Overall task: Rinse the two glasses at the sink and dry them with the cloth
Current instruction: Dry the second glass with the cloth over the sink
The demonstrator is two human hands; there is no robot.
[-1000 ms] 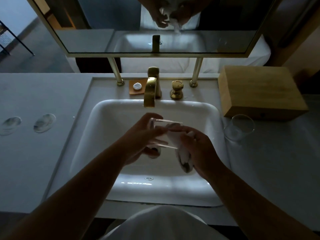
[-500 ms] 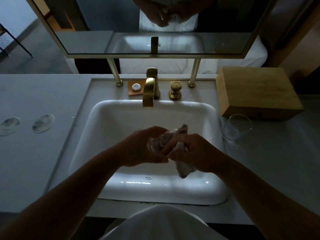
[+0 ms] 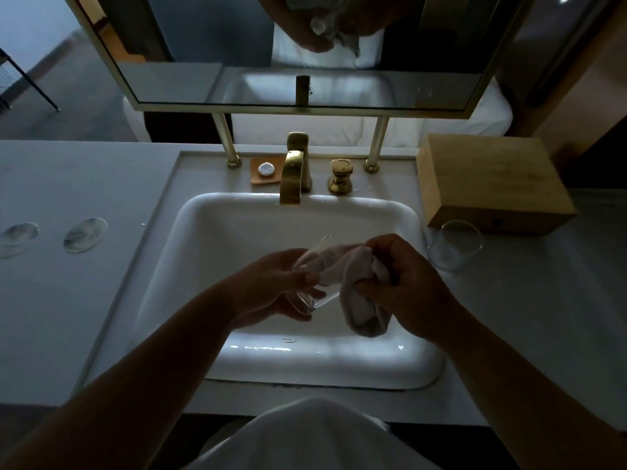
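Over the white sink (image 3: 210, 252), my left hand (image 3: 271, 290) holds a clear glass (image 3: 317, 266) tilted on its side, mouth toward the right. A pale cloth (image 3: 353, 283) is pushed into the glass's mouth, and its loose end hangs below my right hand (image 3: 403, 279), which grips it. The second clear glass (image 3: 454, 245) stands upright on the counter to the right of the sink, touched by neither hand.
A brass faucet (image 3: 293, 178) and brass handle (image 3: 340, 176) stand behind the basin, beside a small soap dish (image 3: 266, 171). A wooden box (image 3: 488, 184) sits right behind the standing glass. Two round coasters (image 3: 84, 234) lie on the left counter. A mirror (image 3: 305, 49) hangs above.
The glass has turned in my left hand and now lies more tilted. My right hand with the cloth has shifted right and twisted, with more cloth bunched at the glass's mouth.
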